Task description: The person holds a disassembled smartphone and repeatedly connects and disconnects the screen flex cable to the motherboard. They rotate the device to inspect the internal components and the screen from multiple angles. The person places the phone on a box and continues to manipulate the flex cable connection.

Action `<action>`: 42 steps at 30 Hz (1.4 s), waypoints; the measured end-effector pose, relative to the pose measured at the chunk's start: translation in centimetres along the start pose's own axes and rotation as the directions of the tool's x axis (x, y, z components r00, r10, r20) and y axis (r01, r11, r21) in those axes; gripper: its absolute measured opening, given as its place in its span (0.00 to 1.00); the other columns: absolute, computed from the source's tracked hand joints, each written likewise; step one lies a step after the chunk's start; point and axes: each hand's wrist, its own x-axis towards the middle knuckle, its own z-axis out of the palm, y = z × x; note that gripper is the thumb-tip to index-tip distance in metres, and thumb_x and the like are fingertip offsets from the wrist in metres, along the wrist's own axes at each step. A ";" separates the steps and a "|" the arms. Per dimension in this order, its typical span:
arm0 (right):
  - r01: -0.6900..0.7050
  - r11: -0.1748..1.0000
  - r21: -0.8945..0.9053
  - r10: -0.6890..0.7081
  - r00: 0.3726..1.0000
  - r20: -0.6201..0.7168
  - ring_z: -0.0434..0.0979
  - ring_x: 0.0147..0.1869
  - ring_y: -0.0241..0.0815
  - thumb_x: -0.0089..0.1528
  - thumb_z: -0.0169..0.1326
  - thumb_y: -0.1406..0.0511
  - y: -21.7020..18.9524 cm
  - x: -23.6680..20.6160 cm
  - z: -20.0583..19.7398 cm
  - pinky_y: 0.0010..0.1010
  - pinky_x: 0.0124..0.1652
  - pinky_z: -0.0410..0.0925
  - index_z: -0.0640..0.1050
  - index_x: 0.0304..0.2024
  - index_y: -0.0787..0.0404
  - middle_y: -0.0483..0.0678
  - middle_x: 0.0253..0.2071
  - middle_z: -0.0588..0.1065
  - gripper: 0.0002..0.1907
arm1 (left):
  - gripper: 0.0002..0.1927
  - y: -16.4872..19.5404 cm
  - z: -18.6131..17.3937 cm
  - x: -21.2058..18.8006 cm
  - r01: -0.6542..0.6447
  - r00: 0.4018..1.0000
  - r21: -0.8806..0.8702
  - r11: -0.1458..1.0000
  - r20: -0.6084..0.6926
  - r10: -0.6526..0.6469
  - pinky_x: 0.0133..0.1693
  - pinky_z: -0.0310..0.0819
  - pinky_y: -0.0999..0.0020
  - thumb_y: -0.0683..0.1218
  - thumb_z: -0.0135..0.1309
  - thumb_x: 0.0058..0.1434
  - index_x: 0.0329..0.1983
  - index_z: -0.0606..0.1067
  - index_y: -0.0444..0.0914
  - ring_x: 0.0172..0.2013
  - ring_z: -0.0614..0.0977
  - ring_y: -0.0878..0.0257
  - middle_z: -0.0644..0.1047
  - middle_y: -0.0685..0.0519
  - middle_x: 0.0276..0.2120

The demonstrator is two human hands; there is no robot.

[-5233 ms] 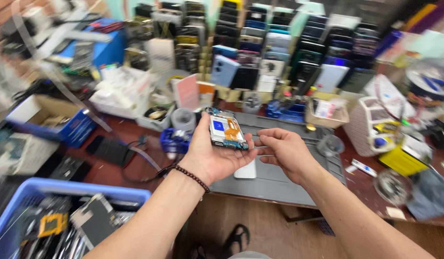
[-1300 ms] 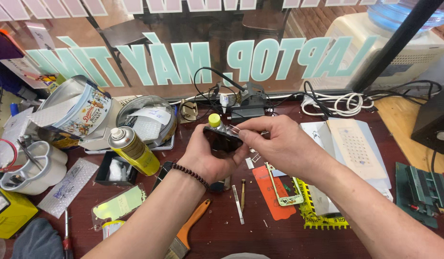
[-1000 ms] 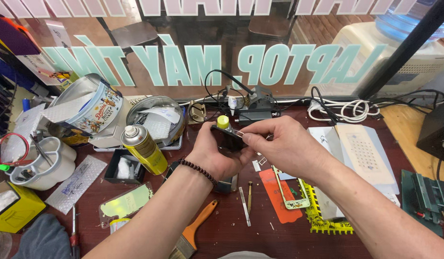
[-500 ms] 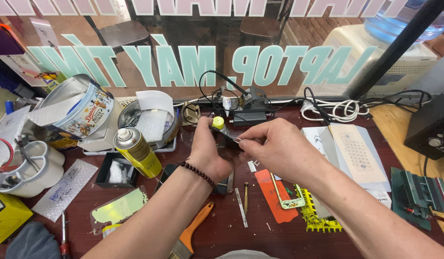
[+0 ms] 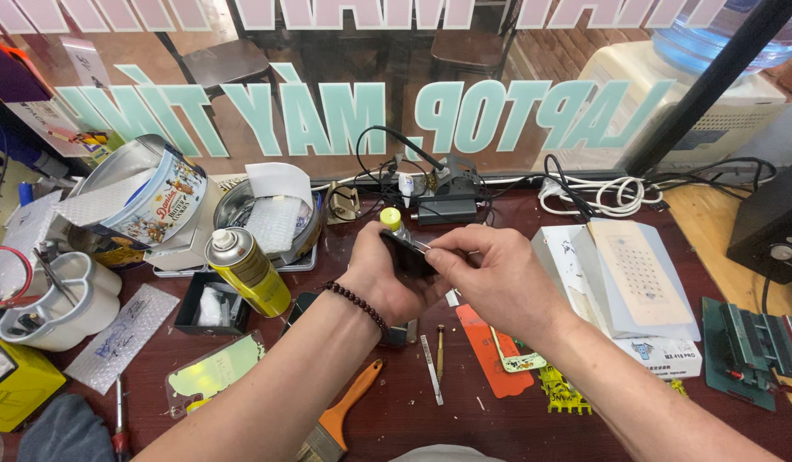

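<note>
Above the cluttered worktop (image 5: 584, 419), the left hand (image 5: 375, 278) holds a small dark device (image 5: 406, 252) with fingers wrapped around it, while the right hand (image 5: 486, 274) fingers pinch a thin metal tool (image 5: 422, 247) against its edge. Prying seems underway; steady, gentle pressure is needed.

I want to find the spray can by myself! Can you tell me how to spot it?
Start at the big round cookie tin tipped on its side at the back left of the dark red table. Just right of it, and left of the left hand, a yellow spray can leans. It is the only tall yellow cylinder with a silver top.
</note>
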 end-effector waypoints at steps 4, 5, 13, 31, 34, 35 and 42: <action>0.084 0.986 0.147 -0.082 0.996 -0.016 0.78 0.35 0.28 0.63 0.57 0.65 1.0 -0.3 0.1 0.23 0.34 0.73 0.85 0.43 0.63 0.43 0.35 0.82 0.10 | 0.31 0.1 -0.1 0.1 0.062 0.998 -0.021 0.998 0.031 -0.062 0.40 0.80 0.56 0.64 0.30 0.69 0.44 0.74 0.36 0.37 0.81 0.54 0.79 0.47 0.37; 0.074 0.985 0.155 -0.071 0.997 -0.019 0.78 0.36 0.28 0.64 0.57 0.65 1.0 -0.3 0.0 0.22 0.35 0.73 0.85 0.43 0.63 0.43 0.34 0.82 0.11 | 0.31 0.2 0.0 0.2 0.086 0.994 -0.033 0.996 0.071 -0.084 0.40 0.80 0.57 0.64 0.31 0.69 0.43 0.74 0.35 0.36 0.81 0.54 0.79 0.47 0.37; -0.022 1.000 0.012 0.022 0.999 0.047 0.79 0.36 0.28 0.62 0.57 0.64 -0.3 -0.3 -1.2 0.24 0.35 0.73 0.86 0.47 0.58 0.42 0.35 0.85 0.13 | 0.30 0.1 -0.2 0.3 0.108 0.992 -0.035 0.994 0.064 -0.106 0.41 0.80 0.57 0.61 0.29 0.70 0.43 0.74 0.32 0.35 0.81 0.54 0.78 0.45 0.38; -0.276 0.925 -0.260 0.295 0.955 0.038 0.83 0.32 0.33 0.61 0.60 0.59 -3.3 -0.4 -1.7 0.27 0.35 0.74 0.87 0.43 0.56 0.45 0.29 0.85 0.12 | 0.27 -0.8 0.5 -0.4 -0.094 0.995 0.072 0.993 -0.038 0.097 0.44 0.80 0.48 0.64 0.38 0.66 0.45 0.73 0.37 0.42 0.82 0.51 0.80 0.45 0.43; -0.286 0.911 -0.298 0.303 0.953 0.014 0.84 0.31 0.33 0.61 0.59 0.58 -3.9 -0.3 -1.3 0.28 0.35 0.74 0.87 0.42 0.55 0.44 0.28 0.85 0.12 | 0.27 -0.9 0.7 -0.7 -0.182 0.982 0.134 0.974 -0.024 0.187 0.44 0.80 0.47 0.64 0.36 0.65 0.46 0.73 0.40 0.41 0.82 0.53 0.80 0.47 0.42; -0.262 0.926 -0.271 0.275 0.961 0.011 0.84 0.31 0.33 0.61 0.59 0.58 -3.8 -0.2 -1.1 0.28 0.35 0.74 0.87 0.41 0.55 0.44 0.27 0.85 0.11 | 0.26 -0.7 0.7 -0.7 -0.183 0.982 0.143 0.973 -0.030 0.189 0.43 0.80 0.47 0.63 0.36 0.64 0.46 0.73 0.40 0.41 0.82 0.53 0.80 0.48 0.41; 0.000 0.997 0.072 -0.003 0.999 0.042 0.81 0.33 0.32 0.61 0.60 0.65 -0.8 -0.2 -0.7 0.27 0.32 0.73 0.86 0.42 0.63 0.44 0.32 0.84 0.11 | 0.27 -0.1 0.1 -0.4 0.000 1.000 0.040 0.999 0.011 -0.001 0.48 0.78 0.50 0.62 0.37 0.67 0.44 0.72 0.35 0.40 0.81 0.54 0.79 0.45 0.39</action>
